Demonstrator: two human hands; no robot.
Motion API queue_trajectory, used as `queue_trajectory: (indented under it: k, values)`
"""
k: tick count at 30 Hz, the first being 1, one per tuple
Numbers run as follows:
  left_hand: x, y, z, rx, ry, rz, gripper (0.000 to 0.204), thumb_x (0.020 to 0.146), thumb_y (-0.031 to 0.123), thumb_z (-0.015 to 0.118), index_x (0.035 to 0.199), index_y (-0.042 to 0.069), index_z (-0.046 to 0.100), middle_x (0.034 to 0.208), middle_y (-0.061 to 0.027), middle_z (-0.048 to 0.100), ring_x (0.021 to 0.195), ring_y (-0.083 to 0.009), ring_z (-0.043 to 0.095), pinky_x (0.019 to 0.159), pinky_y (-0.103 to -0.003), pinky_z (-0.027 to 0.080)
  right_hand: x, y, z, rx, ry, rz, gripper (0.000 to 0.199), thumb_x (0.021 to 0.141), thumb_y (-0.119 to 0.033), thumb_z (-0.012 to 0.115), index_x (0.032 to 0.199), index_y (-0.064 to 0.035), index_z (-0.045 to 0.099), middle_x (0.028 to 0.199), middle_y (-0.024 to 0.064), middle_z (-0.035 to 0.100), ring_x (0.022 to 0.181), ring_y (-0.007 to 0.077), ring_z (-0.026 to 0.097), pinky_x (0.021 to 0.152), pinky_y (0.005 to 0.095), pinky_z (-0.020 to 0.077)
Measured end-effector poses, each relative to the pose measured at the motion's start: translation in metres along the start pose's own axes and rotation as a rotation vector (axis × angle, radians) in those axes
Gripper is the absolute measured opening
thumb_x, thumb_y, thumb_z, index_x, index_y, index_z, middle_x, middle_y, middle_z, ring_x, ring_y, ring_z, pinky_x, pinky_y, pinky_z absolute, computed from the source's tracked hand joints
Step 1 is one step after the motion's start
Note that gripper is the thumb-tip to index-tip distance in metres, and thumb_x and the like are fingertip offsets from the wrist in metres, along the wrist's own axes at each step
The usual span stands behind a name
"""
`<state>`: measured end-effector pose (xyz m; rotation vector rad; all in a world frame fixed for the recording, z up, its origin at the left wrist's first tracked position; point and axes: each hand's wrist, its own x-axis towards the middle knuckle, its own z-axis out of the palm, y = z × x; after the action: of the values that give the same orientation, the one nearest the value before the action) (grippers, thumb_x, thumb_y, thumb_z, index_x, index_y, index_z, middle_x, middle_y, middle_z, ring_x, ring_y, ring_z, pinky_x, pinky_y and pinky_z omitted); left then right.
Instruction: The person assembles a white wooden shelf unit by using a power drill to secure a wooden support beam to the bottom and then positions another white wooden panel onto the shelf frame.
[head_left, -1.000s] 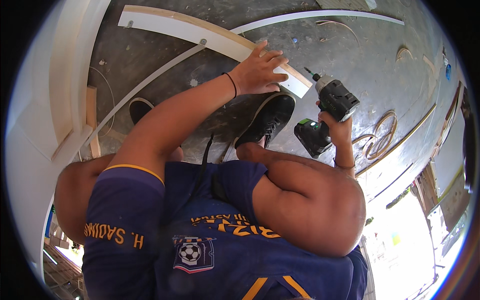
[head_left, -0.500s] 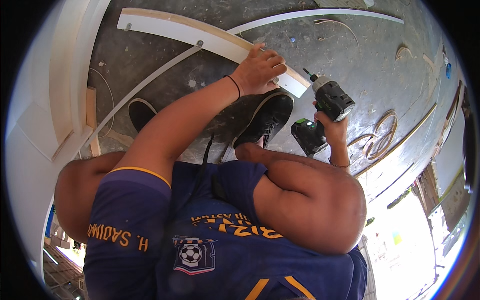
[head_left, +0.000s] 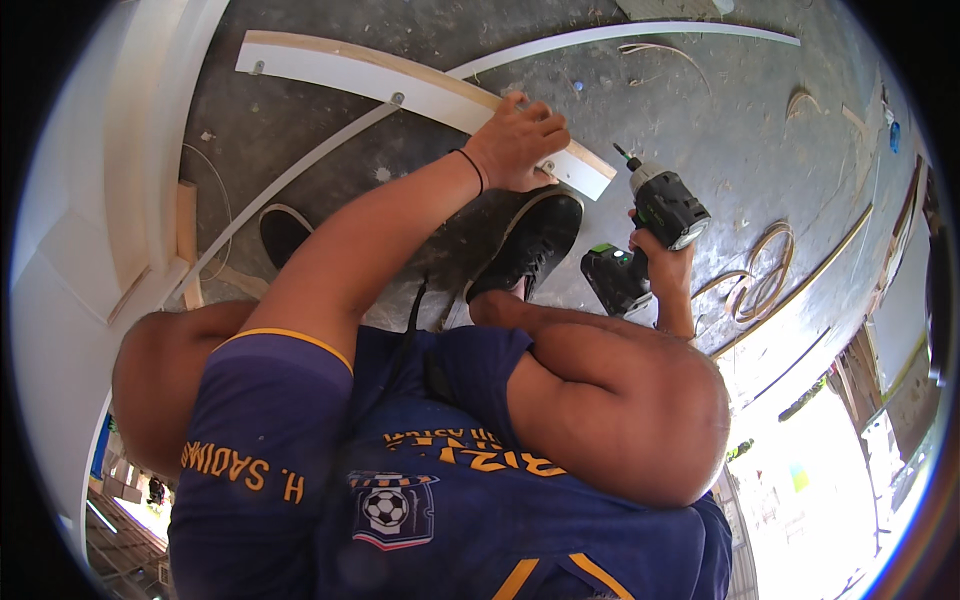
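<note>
A narrow white board [head_left: 325,70] with a bare wood-coloured edge lies ahead of me, slanting down to the right. Small metal brackets sit along its white face, among them one at the left end [head_left: 257,67] and one mid-length [head_left: 397,99]. My left hand [head_left: 520,147] grips the board close to its right end, fingers over the wooden edge, beside another bracket [head_left: 547,168]. In my right hand [head_left: 667,268] is a black and grey cordless impact driver [head_left: 672,208], fingers wrapped round its handle. Its bit points up and left, apart from the board's end.
Thin white strips [head_left: 640,33] lie on the grey concrete floor [head_left: 740,120], one passing by the board. A coil of edging band [head_left: 765,270] rests to the right. White panels [head_left: 70,200] stand at my left. My black shoes [head_left: 530,240] are just below the board.
The view has shifted slightly, and the board's left end appears a little lower. Both hands keep their holds; the driver has barely moved relative to the board.
</note>
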<state>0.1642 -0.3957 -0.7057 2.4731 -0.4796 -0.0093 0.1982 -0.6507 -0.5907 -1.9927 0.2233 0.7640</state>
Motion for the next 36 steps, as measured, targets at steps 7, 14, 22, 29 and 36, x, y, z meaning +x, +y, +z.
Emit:
queue_trajectory:
  k: [7,14,22,29,36]
  values:
    - [-0.005,-0.004,0.004,-0.008,0.054,0.055,0.063,0.07,0.041,0.072,0.12,0.009,0.051,0.115,-0.0062,0.053,0.111,-0.023,0.048,0.097,-0.043,0.03,-0.005,0.001,-0.002,0.057,0.05,-0.026,0.042,0.068,0.004,0.059,0.11,0.0045,0.057,0.095,0.011,0.065,0.068,0.0148,0.059,0.061,0.0291,0.0489]
    - [-0.001,-0.005,0.002,0.047,-0.065,0.037,0.063,0.072,0.043,0.07,0.121,0.008,0.051,0.115,-0.0054,0.054,0.11,-0.022,0.048,0.097,-0.043,0.03,-0.008,0.012,-0.005,0.122,0.118,0.013,0.039,0.065,0.005,0.061,0.104,0.0016,0.061,0.09,0.0067,0.065,0.072,0.0125,0.059,0.059,0.0269,0.0479]
    - [0.001,-0.006,-0.002,0.025,-0.054,0.041,0.06,0.071,0.042,0.07,0.117,0.009,0.052,0.111,-0.0046,0.055,0.107,-0.0219,0.049,0.094,-0.044,0.031,-0.004,0.019,-0.005,0.162,0.137,0.044,0.04,0.066,0.006,0.061,0.106,0.0022,0.06,0.09,0.0081,0.065,0.068,0.0137,0.059,0.058,0.0277,0.0482]
    - [0.003,-0.005,0.0,0.079,-0.066,0.032,0.062,0.07,0.047,0.07,0.116,0.008,0.053,0.109,-0.0048,0.055,0.105,-0.0212,0.049,0.093,-0.044,0.032,0.0,0.018,-0.006,0.232,0.188,0.004,0.04,0.066,0.007,0.06,0.106,0.0035,0.059,0.092,0.0093,0.064,0.069,0.0141,0.059,0.057,0.0283,0.048]
    - [0.003,-0.008,0.001,0.09,-0.032,0.057,0.065,0.072,0.053,0.067,0.115,0.008,0.054,0.108,-0.0058,0.055,0.103,-0.0223,0.049,0.09,-0.043,0.033,0.005,0.013,-0.016,0.114,0.3,-0.214,0.042,0.069,-0.001,0.062,0.111,0.0016,0.058,0.101,0.0097,0.065,0.079,0.0147,0.059,0.07,0.0284,0.0485]
